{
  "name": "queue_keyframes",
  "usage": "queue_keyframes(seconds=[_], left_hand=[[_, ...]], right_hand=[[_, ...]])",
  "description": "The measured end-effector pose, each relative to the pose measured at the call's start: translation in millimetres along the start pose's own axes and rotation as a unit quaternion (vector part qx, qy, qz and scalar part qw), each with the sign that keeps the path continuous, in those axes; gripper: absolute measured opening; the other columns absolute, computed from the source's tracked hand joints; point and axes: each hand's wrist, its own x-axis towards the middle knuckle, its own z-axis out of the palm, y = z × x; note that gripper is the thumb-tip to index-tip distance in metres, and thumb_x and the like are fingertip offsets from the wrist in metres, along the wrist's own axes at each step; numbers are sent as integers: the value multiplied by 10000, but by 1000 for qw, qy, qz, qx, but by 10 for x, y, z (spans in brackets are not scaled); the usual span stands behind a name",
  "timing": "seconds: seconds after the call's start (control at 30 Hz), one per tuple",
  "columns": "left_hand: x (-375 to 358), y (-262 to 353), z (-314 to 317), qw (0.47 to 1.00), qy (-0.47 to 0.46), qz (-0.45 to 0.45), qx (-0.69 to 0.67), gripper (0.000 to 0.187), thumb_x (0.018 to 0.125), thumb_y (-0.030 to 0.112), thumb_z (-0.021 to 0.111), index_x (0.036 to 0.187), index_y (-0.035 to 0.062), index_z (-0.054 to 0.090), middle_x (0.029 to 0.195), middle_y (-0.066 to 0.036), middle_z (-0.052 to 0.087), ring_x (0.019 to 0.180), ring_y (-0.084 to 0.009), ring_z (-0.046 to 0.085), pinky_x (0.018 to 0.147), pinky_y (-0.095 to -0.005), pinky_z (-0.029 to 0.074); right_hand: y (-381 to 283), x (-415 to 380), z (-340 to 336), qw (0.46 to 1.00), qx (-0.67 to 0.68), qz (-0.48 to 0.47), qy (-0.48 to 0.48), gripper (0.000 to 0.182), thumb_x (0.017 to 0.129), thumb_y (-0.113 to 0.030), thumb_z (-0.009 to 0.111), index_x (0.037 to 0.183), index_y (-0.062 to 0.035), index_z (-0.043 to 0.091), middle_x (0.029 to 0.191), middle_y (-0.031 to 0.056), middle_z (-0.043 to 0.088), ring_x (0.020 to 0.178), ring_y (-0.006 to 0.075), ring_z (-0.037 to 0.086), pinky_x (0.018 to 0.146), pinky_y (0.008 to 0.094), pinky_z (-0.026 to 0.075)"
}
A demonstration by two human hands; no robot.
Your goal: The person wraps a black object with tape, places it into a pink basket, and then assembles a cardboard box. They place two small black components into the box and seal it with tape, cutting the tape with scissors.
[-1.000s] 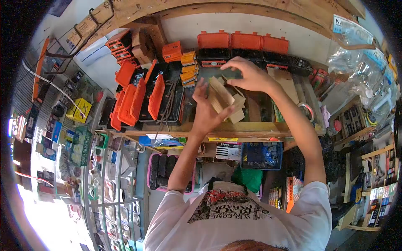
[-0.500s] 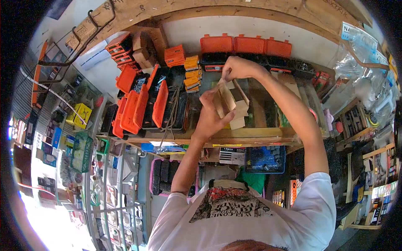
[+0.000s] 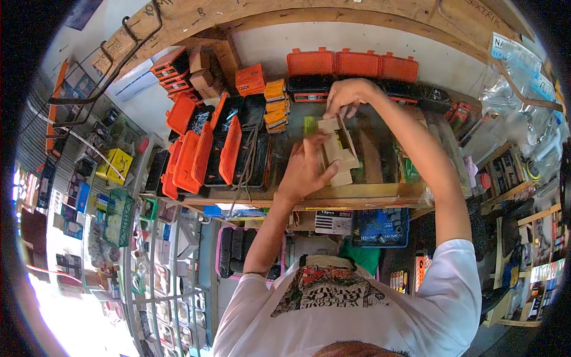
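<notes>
An unfolded small cardboard box, plain brown with its flaps standing out, is over the glass-topped wooden counter. My left hand grips its left side, the thumb reaching across the near end and the fingers along the far left edge. My right hand pinches the far end of the box by a flap, its fingertips partly hidden behind the knuckles. Just left of the hands, small orange boxes are stacked on the counter.
Black organizer cases with orange lids stand open at the left, some holding screws. More cases with raised orange lids line the back wall. A blue crate sits below the counter. Plastic bags hang at the right.
The box has turned and opened outward, showing more of its inside. My right hand has shifted slightly right, and my left hand's fingers have spread along the box's edge.
</notes>
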Motion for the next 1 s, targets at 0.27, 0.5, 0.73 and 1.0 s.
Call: queue_keyframes(seconds=[0.27, 0.5, 0.73, 1.0], left_hand=[[-3, 23, 18, 997, -38, -10, 60, 626, 923, 330, 695, 1373, -14, 427, 1204, -263, 619, 1162, -446, 590, 997, -521, 457], [99, 58, -17, 990, -52, 98, 91, 548, 962, 283, 655, 1376, -26, 469, 1232, -256, 611, 1136, -431, 603, 972, -490, 500], [52, -36, 44, 991, -45, 91, 84, 505, 948, 287, 667, 1348, 25, 503, 1184, -202, 618, 1101, -395, 610, 939, -475, 514], [2, 19, 14, 993, -38, 68, 85, 504, 961, 313, 659, 1345, 24, 506, 1214, -185, 607, 1120, -392, 608, 928, -488, 512]], right_hand=[[-50, 56, 81, 998, -47, 36, 26, 306, 832, -281, 866, 890, -7, 742, 775, 53, 687, 720, 151, 668, 639, 321, 605], [-70, 8, 92, 998, -47, 23, 24, 323, 843, -269, 854, 899, 26, 733, 769, 85, 695, 706, 175, 696, 657, 350, 639], [-16, 10, 140, 999, -13, -4, 31, 290, 881, -243, 819, 892, 31, 722, 797, 109, 731, 699, 176, 718, 681, 334, 636], [132, -123, 329, 975, -82, -135, 159, 261, 852, -216, 834, 818, 17, 722, 715, 101, 722, 662, 162, 716, 591, 336, 543]])
